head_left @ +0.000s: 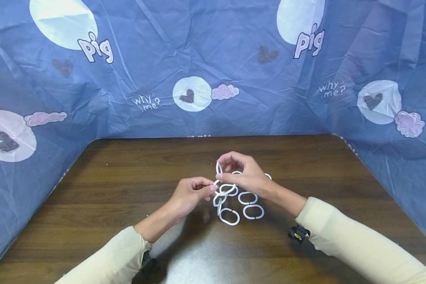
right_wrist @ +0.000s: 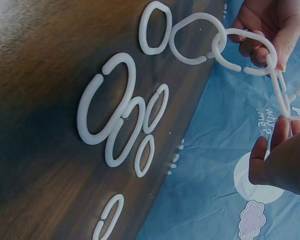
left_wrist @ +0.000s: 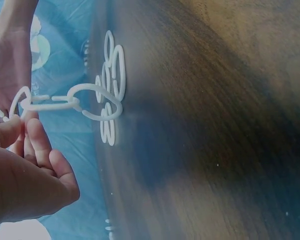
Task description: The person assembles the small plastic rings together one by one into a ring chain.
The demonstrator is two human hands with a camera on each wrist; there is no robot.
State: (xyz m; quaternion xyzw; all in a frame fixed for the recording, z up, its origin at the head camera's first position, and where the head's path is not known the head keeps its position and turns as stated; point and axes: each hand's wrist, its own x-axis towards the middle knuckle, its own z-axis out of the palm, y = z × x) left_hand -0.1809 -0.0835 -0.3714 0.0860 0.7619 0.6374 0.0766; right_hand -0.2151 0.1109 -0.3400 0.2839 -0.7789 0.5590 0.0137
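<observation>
White plastic C-shaped links, each with a small gap, are hooked into a short chain held above the table. My left hand pinches one link of it between thumb and fingers, and the links below hang down. My right hand, a little higher and to the right, pinches an upper link by its ends. Both hands nearly meet at the chain's upper part. Whether the oval link under the chain joins it, I cannot tell.
Several loose white links lie on the brown wooden table, among them a near link and one behind it. Another link is partly hidden by the right wrist. A blue printed cloth surrounds the table's back and sides.
</observation>
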